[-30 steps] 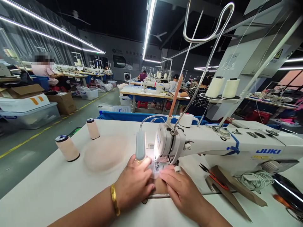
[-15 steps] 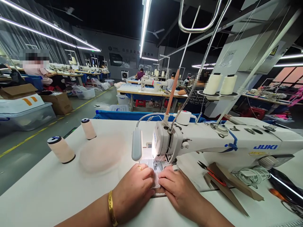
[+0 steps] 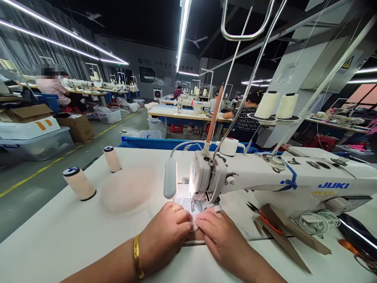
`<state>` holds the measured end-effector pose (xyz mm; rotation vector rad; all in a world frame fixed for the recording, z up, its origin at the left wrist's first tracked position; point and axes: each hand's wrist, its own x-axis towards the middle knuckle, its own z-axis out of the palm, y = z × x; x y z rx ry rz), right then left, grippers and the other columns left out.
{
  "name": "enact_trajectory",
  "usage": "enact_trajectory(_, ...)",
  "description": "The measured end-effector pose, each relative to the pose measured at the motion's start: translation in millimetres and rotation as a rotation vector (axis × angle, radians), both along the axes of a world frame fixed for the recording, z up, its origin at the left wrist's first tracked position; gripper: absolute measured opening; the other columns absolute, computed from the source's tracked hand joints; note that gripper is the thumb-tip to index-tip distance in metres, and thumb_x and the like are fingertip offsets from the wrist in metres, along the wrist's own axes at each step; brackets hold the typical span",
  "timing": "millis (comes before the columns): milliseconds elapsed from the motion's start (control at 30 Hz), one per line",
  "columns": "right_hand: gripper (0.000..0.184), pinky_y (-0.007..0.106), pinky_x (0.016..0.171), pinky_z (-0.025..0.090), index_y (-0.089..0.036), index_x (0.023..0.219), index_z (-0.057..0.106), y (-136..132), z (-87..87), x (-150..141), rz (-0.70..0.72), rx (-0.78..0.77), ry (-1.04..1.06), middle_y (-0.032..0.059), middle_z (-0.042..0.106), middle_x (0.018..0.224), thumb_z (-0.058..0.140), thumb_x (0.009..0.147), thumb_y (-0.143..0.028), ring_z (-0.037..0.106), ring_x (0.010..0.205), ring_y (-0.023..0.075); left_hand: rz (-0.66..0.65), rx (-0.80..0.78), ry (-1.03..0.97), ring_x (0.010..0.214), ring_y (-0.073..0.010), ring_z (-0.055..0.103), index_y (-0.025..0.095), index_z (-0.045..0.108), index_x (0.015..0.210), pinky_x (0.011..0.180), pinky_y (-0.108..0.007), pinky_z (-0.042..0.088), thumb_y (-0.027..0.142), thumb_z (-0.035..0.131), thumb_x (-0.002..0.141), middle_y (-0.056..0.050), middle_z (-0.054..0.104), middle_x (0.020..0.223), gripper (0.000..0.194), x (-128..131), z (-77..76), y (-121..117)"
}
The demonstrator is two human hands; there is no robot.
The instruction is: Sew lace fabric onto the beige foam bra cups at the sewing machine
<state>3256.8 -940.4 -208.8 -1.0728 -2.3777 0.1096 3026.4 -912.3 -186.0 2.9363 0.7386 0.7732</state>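
Observation:
A small piece of thin white fabric [image 3: 192,223] lies under the needle area of a white JUKI sewing machine [image 3: 206,181]. On its left side, my left hand [image 3: 166,234] is closed, with curled fingers on the edge; the fingertips are partly hidden. From the right, the fingers of my right hand [image 3: 219,232] are pressed together on the fabric's other edge, close to the presser foot. A brown patch [image 3: 196,236] of the machine bed shows between the hands. A grey lamp [image 3: 170,179] lights the spot from just above my left hand.
Two thread cones [image 3: 79,183] stand at the left of the white table [image 3: 123,232]. To the right lie orange-handled thread snips [image 3: 269,223], brown card pieces [image 3: 294,251], a coiled white cable [image 3: 318,223] and a black object [image 3: 361,236]. Other people sit at machines beyond.
My left hand has drawn down and back from beneath the lamp to the fabric's left edge. More white fabric shows between the hands. My right hand has stayed nearly in place.

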Motion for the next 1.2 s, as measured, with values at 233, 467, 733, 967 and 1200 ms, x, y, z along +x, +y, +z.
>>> enact_trajectory(233, 0.047, 0.036, 0.079, 0.051, -0.024, 0.119, 0.065, 3, -3.2, -1, -0.021, 0.047, -0.020, 0.0066, 0.072, 0.106, 0.051, 0.084, 0.005, 0.064, 0.094, 0.0250, -0.038, 0.005, -0.013, 0.072, -0.0185, 0.052, 0.019, 0.061, 0.084, 0.075, -0.037, 0.041, 0.005, 0.050, 0.095, 0.000, 0.070, 0.085, 0.022, 3, -6.9, -3)
enact_trajectory(467, 0.050, 0.037, 0.081, 0.054, -0.024, 0.124, 0.065, 4, -3.5, 0, -0.027, 0.044, -0.024, 0.0084, 0.073, 0.111, 0.050, 0.084, 0.004, 0.066, 0.099, 0.0263, -0.045, 0.006, -0.039, 0.074, -0.0188, 0.052, 0.019, 0.065, 0.088, 0.080, -0.038, 0.041, 0.004, 0.048, 0.096, -0.001, 0.071, 0.088, 0.024, -1, -8.0, 1)
enact_trajectory(733, 0.052, 0.042, 0.088, 0.056, -0.024, 0.123, 0.067, 9, -6.1, -2, -0.083, -0.018, -0.031, 0.0086, 0.073, 0.117, 0.047, 0.084, 0.004, 0.066, 0.104, 0.0284, -0.020, 0.019, -0.047, 0.076, -0.0199, 0.056, 0.018, 0.068, 0.090, 0.078, -0.038, 0.042, 0.003, 0.049, 0.093, -0.002, 0.073, 0.089, 0.025, 1, -10.9, 6)
enact_trajectory(967, 0.054, 0.048, 0.096, 0.057, -0.020, 0.136, 0.065, 14, -4.1, -3, -0.183, -0.138, -0.097, 0.0104, 0.067, 0.140, 0.046, 0.088, -0.003, 0.064, 0.118, 0.0333, 0.046, 0.075, -0.012, 0.078, -0.0207, 0.062, 0.018, 0.072, 0.095, 0.081, -0.039, 0.046, 0.006, 0.043, 0.100, -0.003, 0.073, 0.090, 0.032, 1, -10.1, 20)
enact_trajectory(1200, 0.057, 0.045, 0.096, 0.058, -0.021, 0.139, 0.063, 13, -3.6, -5, -0.166, -0.089, -0.067, 0.0108, 0.067, 0.140, 0.044, 0.088, -0.003, 0.065, 0.118, 0.0306, 0.152, -0.019, 0.068, 0.084, -0.0222, 0.062, 0.017, 0.069, 0.089, 0.079, -0.036, 0.051, 0.013, 0.039, 0.105, -0.006, 0.072, 0.095, 0.034, 5, -11.4, 24)
